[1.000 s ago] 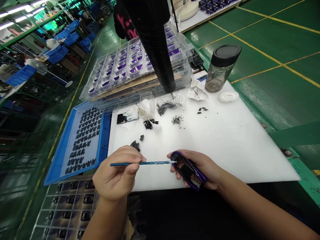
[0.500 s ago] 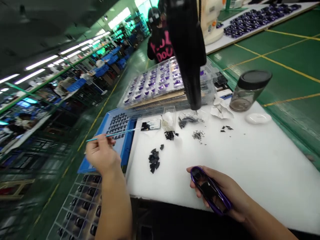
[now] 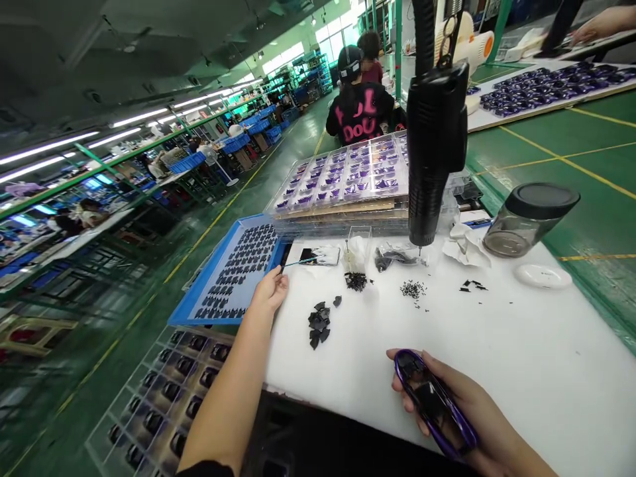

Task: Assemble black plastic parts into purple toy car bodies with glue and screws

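Note:
Near the front edge of the white table, my right hand [image 3: 447,404] is wrapped round a purple-rimmed black shell [image 3: 432,401], its hollow side up. My left hand [image 3: 271,288] is closed on a thin blue stick [image 3: 297,263] at the table's left edge. The stick's far end lies over a small flat plate [image 3: 325,256] with black and white smears. Between the hands, a pile of black curved pieces [image 3: 318,324] rests on the table. Small black parts [image 3: 356,281] lie by a clear box [image 3: 360,245], and a scatter of tiny screws [image 3: 412,289] is to their right.
A black electric screwdriver [image 3: 430,152] hangs above the table [image 3: 497,358]. Behind are stacked clear trays [image 3: 342,179] of purple parts. A blue tray [image 3: 233,271] and a compartment tray [image 3: 169,397] stand left. A dark-lidded jar [image 3: 527,218] is at right. A person [image 3: 360,106] sits beyond.
The view has shifted, so the scene sits lower and further right. My left hand has moved toward the plate with the blue stick. My right hand still holds the shell.

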Demonstrator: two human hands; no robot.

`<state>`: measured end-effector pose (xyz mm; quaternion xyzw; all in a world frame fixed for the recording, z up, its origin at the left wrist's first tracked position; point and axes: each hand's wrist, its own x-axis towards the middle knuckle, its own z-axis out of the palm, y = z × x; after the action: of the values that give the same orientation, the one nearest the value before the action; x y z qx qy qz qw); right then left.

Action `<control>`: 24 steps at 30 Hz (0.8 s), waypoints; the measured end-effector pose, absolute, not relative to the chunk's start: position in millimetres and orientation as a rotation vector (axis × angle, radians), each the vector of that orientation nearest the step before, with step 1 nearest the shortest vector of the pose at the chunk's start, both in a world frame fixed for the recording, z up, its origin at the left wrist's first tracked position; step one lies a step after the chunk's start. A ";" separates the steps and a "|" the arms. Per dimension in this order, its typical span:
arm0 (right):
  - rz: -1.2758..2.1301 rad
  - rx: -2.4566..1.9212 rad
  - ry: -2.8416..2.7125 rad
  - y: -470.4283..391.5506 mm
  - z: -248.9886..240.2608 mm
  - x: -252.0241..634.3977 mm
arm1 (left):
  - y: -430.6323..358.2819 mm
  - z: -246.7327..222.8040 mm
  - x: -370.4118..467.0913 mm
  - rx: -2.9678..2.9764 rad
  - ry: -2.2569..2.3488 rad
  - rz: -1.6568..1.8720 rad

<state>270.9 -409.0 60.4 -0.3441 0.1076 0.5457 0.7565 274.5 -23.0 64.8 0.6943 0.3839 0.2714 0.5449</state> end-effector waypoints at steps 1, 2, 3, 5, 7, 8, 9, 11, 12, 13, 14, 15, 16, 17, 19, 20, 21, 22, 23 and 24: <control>1.190 -0.752 0.234 -408.9 59.9 270.9 | -27.5 66.7 266.5 1.666 0.924 0.652; 1.191 -0.753 0.232 -408.7 59.2 270.9 | -34.5 68.6 259.1 1.699 0.926 0.664; 1.194 -0.753 0.228 -408.4 58.7 270.9 | -43.8 70.5 253.2 1.747 0.913 0.670; 1.204 -0.750 0.220 -407.8 58.1 270.9 | -68.1 73.6 248.3 1.891 0.828 0.628; 1.200 -0.755 0.216 -407.3 58.3 271.0 | -94.9 75.3 254.6 2.058 0.682 0.480; 1.193 -0.760 0.214 -407.1 58.5 271.0 | -107.1 75.4 261.5 2.133 0.612 0.393; 1.188 -0.765 0.215 -407.0 58.8 271.0 | -117.7 74.9 270.0 2.202 0.559 0.320; 1.177 -0.765 0.218 -407.2 59.2 270.6 | -133.1 72.6 288.4 2.325 0.500 0.225; 1.173 -0.760 0.218 -407.4 59.3 270.3 | -138.0 71.0 296.3 2.379 0.486 0.195; 1.166 -0.755 0.217 -407.6 59.4 269.9 | -141.3 69.3 302.6 2.428 0.477 0.169; 1.156 -0.752 0.214 -407.9 59.6 269.4 | -143.3 68.1 306.7 2.472 0.468 0.144; 1.148 -0.751 0.212 -408.0 59.8 268.9 | -144.3 67.7 308.7 2.512 0.456 0.121; 1.140 -0.755 0.211 -408.1 60.1 268.4 | -144.2 68.5 308.6 2.548 0.443 0.100; 1.136 -0.764 0.214 -408.1 60.6 268.0 | -143.1 70.9 307.2 2.580 0.431 0.085; 1.142 -0.790 0.233 -407.8 61.3 267.7 | -137.3 81.5 303.1 2.638 0.429 0.096; 1.150 -0.800 0.243 -407.5 61.2 267.8 | -132.4 89.7 302.4 2.664 0.441 0.126; 1.162 -0.803 0.252 -407.1 60.6 268.2 | -126.3 99.6 303.7 2.690 0.463 0.169; 1.175 -0.799 0.250 -406.8 59.4 268.9 | -118.9 110.7 307.7 2.715 0.490 0.223; 1.189 -0.788 0.243 -406.4 57.6 269.9 | -110.7 122.5 315.0 2.738 0.519 0.282; 1.205 -0.774 0.231 -406.2 55.2 271.0 | -101.9 134.5 325.6 2.762 0.544 0.338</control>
<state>271.0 -406.2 55.2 -0.3541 0.1058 0.5511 0.7481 325.6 -101.9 134.5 0.9628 0.1896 0.1179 0.1525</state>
